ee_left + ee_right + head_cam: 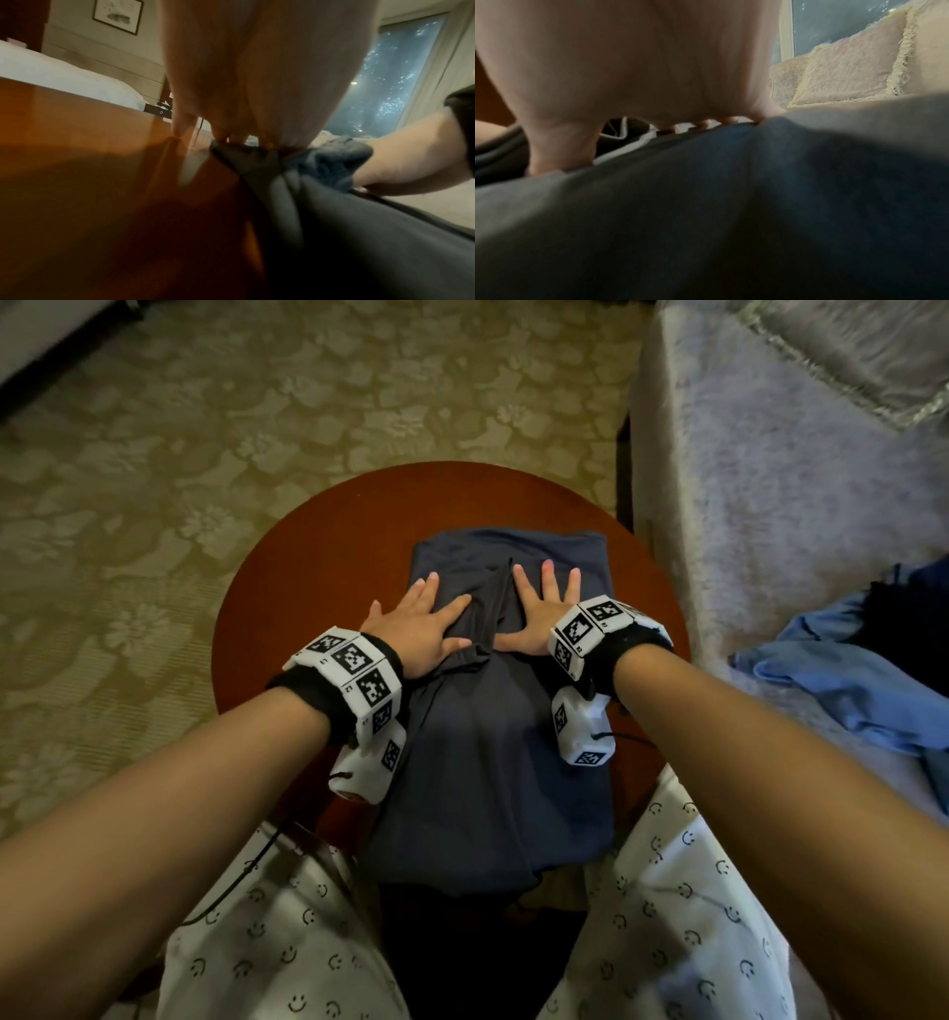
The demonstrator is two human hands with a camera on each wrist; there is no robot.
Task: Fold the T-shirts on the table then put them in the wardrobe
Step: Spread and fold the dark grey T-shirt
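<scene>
One dark navy cotton T-shirt [488,711] lies part-folded on the round reddish wooden worktop [318,546], flattened by the left hand [418,629] and right hand [539,608], fingers spread; wardrobe step not begun.

One dark T-shirt [493,762], one round table [318,546], two hands, one blue garment [842,680], two cushions [847,77]

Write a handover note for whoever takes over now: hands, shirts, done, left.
Left hand: flat, fingers spread, pressing the dark T-shirt.
Right hand: the same, beside it.
Dark T-shirt: on the round table, sides folded into a long strip, near end hanging over the table edge.
Blue garment: crumpled on the grey sofa, unfolded.
Done: side folds.
Left: fold the strip, fold the blue one, put both in the wardrobe, which is not in view.
</scene>
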